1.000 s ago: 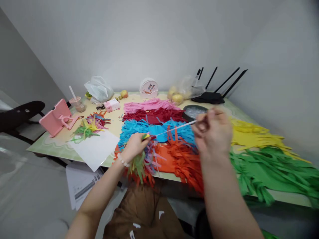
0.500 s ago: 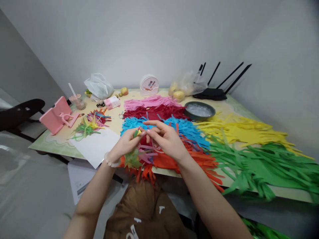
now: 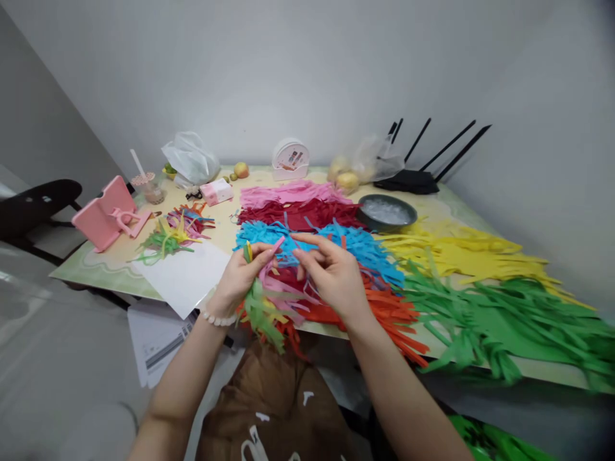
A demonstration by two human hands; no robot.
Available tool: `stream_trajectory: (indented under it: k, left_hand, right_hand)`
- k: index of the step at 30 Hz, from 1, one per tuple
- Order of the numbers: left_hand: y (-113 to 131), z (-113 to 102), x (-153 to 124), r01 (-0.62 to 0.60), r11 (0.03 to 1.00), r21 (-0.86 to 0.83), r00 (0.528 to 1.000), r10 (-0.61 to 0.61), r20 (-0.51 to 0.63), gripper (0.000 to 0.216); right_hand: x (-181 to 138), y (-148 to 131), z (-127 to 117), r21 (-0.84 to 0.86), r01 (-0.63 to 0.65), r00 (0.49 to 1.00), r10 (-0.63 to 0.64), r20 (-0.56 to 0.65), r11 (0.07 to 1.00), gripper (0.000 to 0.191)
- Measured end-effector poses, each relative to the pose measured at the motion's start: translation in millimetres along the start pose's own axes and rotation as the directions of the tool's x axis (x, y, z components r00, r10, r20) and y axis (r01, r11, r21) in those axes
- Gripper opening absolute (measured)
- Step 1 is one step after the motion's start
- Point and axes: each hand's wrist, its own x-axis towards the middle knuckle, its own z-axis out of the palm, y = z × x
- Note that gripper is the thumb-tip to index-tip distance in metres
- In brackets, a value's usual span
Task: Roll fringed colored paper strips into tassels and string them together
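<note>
My left hand [image 3: 239,276] is closed around a small bundle of fringed strips [image 3: 263,314] in green, yellow and pink. A rolled pink end [image 3: 278,244] sticks up past the thumb, and the loose tails hang below the palm. Close on its right, my right hand [image 3: 336,276] has its thumb and fingers pinched together; what they grip, if anything, is too small to make out. Beneath the hands lie fringed sheets in blue [image 3: 250,235], dark red [image 3: 302,216] and orange-red [image 3: 389,314].
A pink fringed sheet [image 3: 298,192] lies farther back. Yellow [image 3: 471,253] and green [image 3: 509,320] ones spread right, near a dark bowl [image 3: 387,213]. Finished-looking tassels [image 3: 175,234], white paper [image 3: 187,275], a pink stand [image 3: 108,214] and a drink cup [image 3: 151,189] are left.
My hands have moved slightly apart. The pink rolled end now shows above the left thumb, and more of the bundle's hanging tails are visible.
</note>
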Motion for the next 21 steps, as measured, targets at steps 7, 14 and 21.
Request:
stream_trajectory:
  k: [7,14,21]
  left_hand:
    - [-0.2,3.9,-4.9,-0.012,1.0,0.028,0.999,0.013,-0.038,0.025]
    - [-1.3,6.3,-7.2,-0.104,0.969,0.225,0.988,0.076,0.132,0.02]
    - [-17.2,8.3,1.3,-0.072,0.842,0.534,0.994,0.017,0.107,0.022]
  right_hand:
    - [-15.3,10.2,10.5,0.056,-0.063,0.996,0.059,0.062,0.996,0.025]
    - [-6.5,14.8,7.3,0.269,-0.178,0.978,0.14,0.155,0.947,0.04]
    - [5.9,20.8,-9.1,0.026,-0.001,1.0,0.001,-0.007,1.0,0.017]
